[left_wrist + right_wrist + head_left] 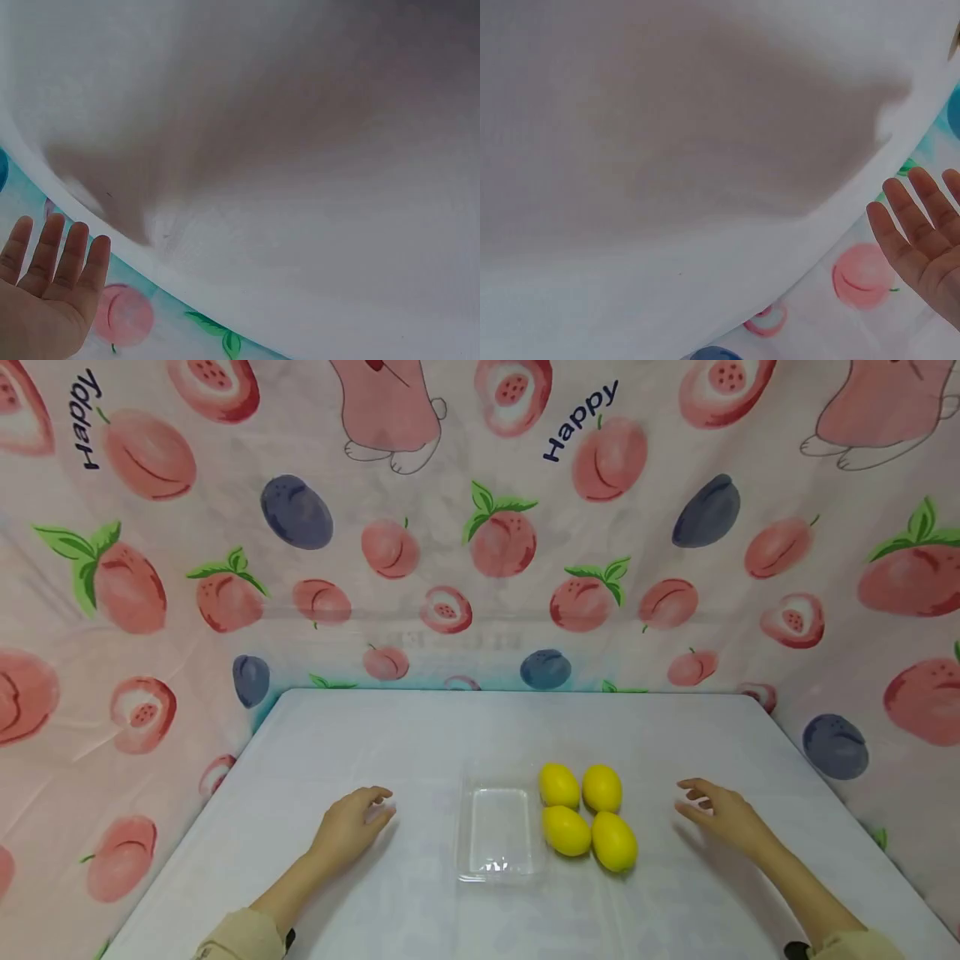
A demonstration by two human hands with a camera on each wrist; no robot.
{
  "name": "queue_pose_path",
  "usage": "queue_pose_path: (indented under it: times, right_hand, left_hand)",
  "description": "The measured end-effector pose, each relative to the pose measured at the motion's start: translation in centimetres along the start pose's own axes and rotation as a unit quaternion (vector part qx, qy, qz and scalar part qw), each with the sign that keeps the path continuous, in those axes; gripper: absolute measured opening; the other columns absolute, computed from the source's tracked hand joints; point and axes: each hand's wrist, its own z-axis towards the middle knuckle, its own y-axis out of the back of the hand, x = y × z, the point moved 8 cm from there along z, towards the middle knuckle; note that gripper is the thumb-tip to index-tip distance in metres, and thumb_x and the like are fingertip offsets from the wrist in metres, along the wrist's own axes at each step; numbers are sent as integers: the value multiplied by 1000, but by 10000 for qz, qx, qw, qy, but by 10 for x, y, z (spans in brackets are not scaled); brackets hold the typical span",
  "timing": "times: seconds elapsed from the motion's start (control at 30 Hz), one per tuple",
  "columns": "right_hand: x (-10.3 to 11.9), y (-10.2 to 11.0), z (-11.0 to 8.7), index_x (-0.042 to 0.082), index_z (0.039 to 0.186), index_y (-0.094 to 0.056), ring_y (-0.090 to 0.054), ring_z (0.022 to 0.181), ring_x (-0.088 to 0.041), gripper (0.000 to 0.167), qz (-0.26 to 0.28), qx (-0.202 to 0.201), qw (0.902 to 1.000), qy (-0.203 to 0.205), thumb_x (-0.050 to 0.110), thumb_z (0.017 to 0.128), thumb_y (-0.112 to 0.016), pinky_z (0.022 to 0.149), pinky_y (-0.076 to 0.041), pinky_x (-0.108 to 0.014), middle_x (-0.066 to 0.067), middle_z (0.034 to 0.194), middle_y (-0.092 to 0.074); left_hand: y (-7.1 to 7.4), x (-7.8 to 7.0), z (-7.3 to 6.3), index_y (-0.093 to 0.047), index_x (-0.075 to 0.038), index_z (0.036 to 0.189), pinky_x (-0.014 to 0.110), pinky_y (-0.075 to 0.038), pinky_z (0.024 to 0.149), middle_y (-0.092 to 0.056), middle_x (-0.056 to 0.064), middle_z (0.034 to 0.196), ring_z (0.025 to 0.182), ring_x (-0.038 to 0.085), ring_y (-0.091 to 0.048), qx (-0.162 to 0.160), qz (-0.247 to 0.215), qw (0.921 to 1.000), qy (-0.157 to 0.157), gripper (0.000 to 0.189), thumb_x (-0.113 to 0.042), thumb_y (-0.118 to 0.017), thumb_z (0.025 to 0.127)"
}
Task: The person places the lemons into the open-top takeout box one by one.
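Note:
A clear plastic box (501, 835) lies on the white table, between the two hands. Right beside it, several yellow lemons (614, 842) sit in a close cluster. My left hand (351, 823) hovers over the table to the left of the box, holding nothing. Its straight fingers (70, 255) show in the left wrist view. To the right of the lemons, my right hand (723, 814) is held above the table with relaxed fingers and nothing in them. In the right wrist view its palm and fingers (919, 221) show, apart from any object.
The white table (375, 735) runs back to a fruit-printed cloth (450, 568) that hangs behind it and along both sides. Shadows of the hands fall on the tabletop.

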Motion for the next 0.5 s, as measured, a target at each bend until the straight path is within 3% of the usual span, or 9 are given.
queue_pose_path:
  times: [0.27, 0.5]
  right_hand:
    - [13, 0, -2, -6, 115, -58, -65, 85, -37, 37, 356, -188, 9992, 13, 20, 89, -63, 77, -55, -53, -24, 101, -65]
    - [27, -4, -3, -5, 117, -57, -65, 81, -28, 37, 690, -38, 9975, -124, 20, 91, -62, 72, -57, -46, -21, 100, -66]
  left_hand:
    - [-5, 4, 2, -68, -9, 105, 36, -55, 76, -69, 2, 93, 87, 19, -65, -55, -757, 9965, 338, 21, -21, -66, 87]
    - [-6, 4, 3, -68, -6, 105, 30, -54, 78, -69, 3, 93, 86, 16, -63, 106, -1614, 9848, 633, 18, -12, -64, 88]
